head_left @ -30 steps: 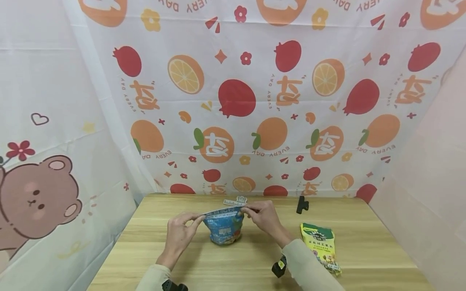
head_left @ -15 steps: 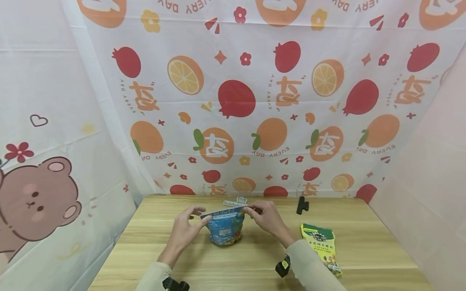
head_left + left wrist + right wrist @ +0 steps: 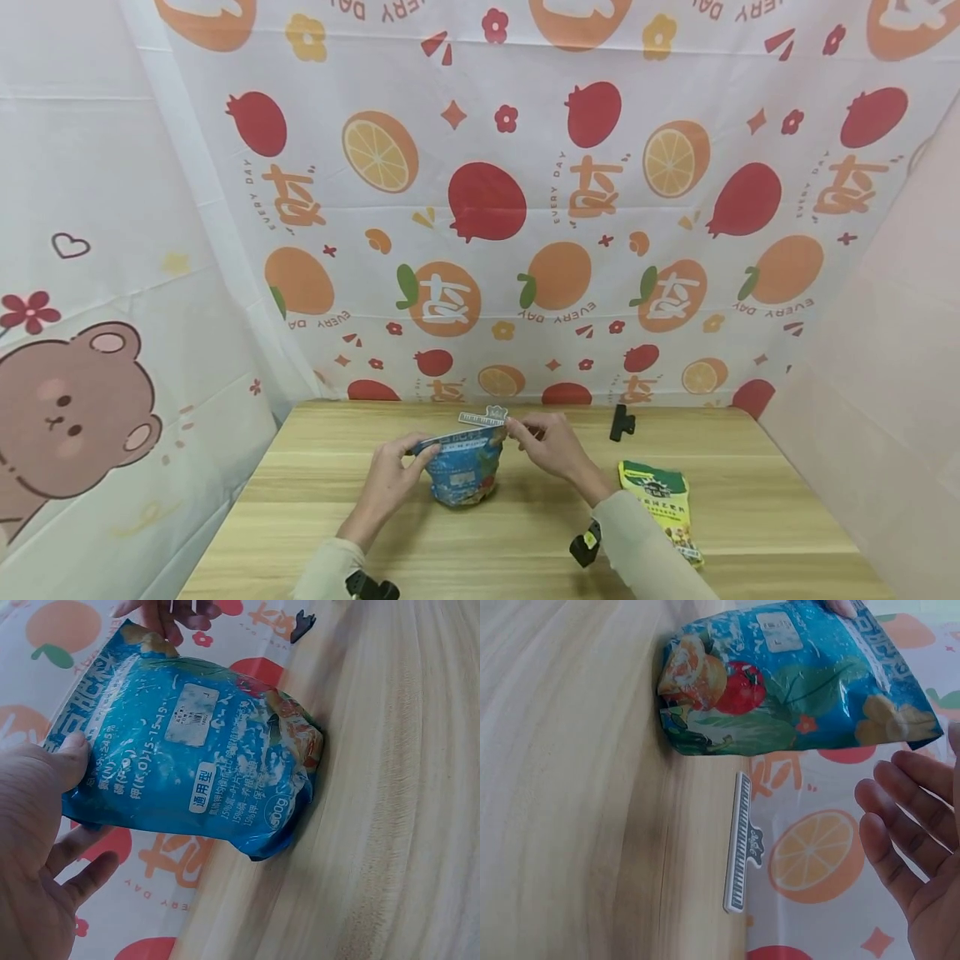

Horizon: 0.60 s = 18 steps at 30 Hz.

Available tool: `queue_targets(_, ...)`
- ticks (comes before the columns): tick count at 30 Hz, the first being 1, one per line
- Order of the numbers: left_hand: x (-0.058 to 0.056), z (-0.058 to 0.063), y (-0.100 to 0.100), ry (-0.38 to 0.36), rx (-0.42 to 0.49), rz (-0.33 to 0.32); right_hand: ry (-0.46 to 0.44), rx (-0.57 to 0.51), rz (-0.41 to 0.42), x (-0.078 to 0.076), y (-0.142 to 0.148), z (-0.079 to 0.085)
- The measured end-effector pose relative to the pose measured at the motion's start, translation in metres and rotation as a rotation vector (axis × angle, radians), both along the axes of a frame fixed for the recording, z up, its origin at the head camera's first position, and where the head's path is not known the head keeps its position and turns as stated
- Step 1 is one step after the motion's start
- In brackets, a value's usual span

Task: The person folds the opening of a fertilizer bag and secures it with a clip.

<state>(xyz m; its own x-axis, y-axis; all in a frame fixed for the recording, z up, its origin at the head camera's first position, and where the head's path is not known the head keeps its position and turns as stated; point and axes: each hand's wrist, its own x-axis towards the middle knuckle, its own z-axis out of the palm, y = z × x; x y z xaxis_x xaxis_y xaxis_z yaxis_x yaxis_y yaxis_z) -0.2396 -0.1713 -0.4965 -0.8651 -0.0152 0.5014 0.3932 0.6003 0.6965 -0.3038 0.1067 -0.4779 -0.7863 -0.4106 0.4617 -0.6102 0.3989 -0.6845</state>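
A blue plastic fertilizer bag, printed with vegetables and a 500g mark, stands on the wooden table. My left hand pinches its top left corner; in the left wrist view the thumb lies on the front and the fingers go behind. By the top right corner is my right hand. In the right wrist view its fingers are loosely bent and spread beside the bag's corner, holding nothing. Just behind the bag lies a white clip with a piano-key pattern.
A yellow and green packet lies to the right, partly behind my right sleeve. Near the table's back edge is a black clip. A fruit-print cloth hangs behind the table.
My left fingers lifted off the top left corner, then closed on it again slightly further right. The right hand has come away from the top right corner, moving slightly right.
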Motion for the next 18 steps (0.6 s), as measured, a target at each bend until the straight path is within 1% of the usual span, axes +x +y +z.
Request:
queue_targets(4, 0.001, 0.000, 0.000, -0.022, 0.024, -0.001, -0.027, -0.015, -0.031, -0.009, 0.002, -0.001)
queue_targets(7, 0.001, 0.000, 0.000, -0.047, 0.050, 0.001, 0.017, -0.018, -0.059, -0.021, 0.004, -0.004)
queue_targets(10, 0.001, 0.000, 0.001, -0.068, 0.076, 0.007, 0.023, -0.008, -0.106, -0.030, 0.007, -0.007)
queue_targets(14, 0.001, -0.003, 0.002, -0.080, 0.087, 0.015, -0.002, 0.026, -0.159, -0.038, 0.008, -0.012)
queue_targets(18, 0.002, -0.005, 0.003, -0.072, 0.073, 0.018, -0.043, 0.066, -0.186, -0.044, 0.004, -0.017)
